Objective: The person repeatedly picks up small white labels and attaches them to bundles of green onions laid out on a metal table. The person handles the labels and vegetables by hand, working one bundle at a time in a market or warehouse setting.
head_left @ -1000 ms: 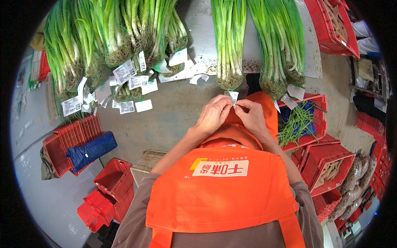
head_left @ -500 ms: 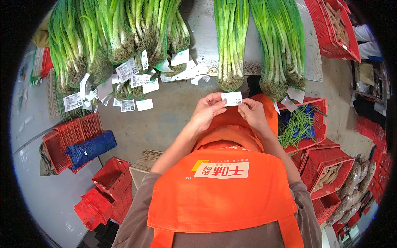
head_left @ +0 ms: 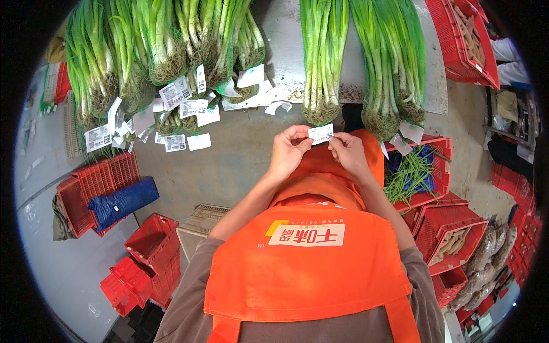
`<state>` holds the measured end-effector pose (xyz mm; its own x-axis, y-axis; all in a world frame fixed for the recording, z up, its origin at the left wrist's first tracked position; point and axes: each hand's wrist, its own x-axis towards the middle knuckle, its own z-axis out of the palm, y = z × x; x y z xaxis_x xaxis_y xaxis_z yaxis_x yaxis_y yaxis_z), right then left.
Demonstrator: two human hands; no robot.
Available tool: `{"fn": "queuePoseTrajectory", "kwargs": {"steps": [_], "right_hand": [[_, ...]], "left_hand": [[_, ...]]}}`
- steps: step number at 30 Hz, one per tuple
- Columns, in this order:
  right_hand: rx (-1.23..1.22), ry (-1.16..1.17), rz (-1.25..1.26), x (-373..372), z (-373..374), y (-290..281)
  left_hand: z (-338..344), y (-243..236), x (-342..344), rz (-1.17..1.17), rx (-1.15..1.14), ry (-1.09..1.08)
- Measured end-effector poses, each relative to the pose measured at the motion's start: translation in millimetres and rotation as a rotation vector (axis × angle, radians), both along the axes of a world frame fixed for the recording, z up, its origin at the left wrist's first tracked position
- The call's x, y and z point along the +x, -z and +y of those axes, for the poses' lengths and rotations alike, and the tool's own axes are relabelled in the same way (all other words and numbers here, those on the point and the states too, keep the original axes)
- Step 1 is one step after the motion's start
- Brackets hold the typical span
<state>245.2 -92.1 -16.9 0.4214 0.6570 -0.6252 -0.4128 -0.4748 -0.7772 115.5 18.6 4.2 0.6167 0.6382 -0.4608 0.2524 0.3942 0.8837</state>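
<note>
Between my two hands is a small white printed label (head_left: 321, 134), just below the root end of a netted bunch of green onions (head_left: 323, 68). My left hand (head_left: 290, 150) pinches the label's left side. At its right edge, the thumb and fingers of my right hand (head_left: 349, 151) grip it too. Another netted bunch of green onions (head_left: 392, 68) lies to the right, with white tags hanging at its roots. On the left, several more bunches (head_left: 166, 46) lie side by side, their roots toward me and printed tags (head_left: 174, 93) at the ends.
The onions rest on a metal table (head_left: 280, 57). A red crate (head_left: 443, 166) of green beans (head_left: 412, 177) stands at my right, above other red crates (head_left: 457, 228). Red crates (head_left: 151, 246) and a blue roll (head_left: 123, 200) are at lower left, near a beige crate (head_left: 197, 223).
The label has tilted slightly, its right side higher. Both hands keep hold of it, and the view has shifted a little.
</note>
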Motion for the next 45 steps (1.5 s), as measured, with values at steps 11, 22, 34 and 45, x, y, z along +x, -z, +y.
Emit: {"fn": "queuePoseTrajectory", "kwargs": {"steps": [11,22,34,45], "right_hand": [[0.1,0.013,0.162,7,-14,-23],[0.052,0.067,0.156,5,-9,-34],[-0.017,0.004,0.174,0,1,-21],[-0.012,0.016,0.114,0,0,-17]], "left_hand": [[9,-12,3,-0.032,-0.293,-0.173],[8,-10,2,-0.064,-0.192,-0.153],[9,-14,-9,-0.159,-0.342,-0.175],[8,-12,-11,-0.108,-0.331,-0.132]]}}
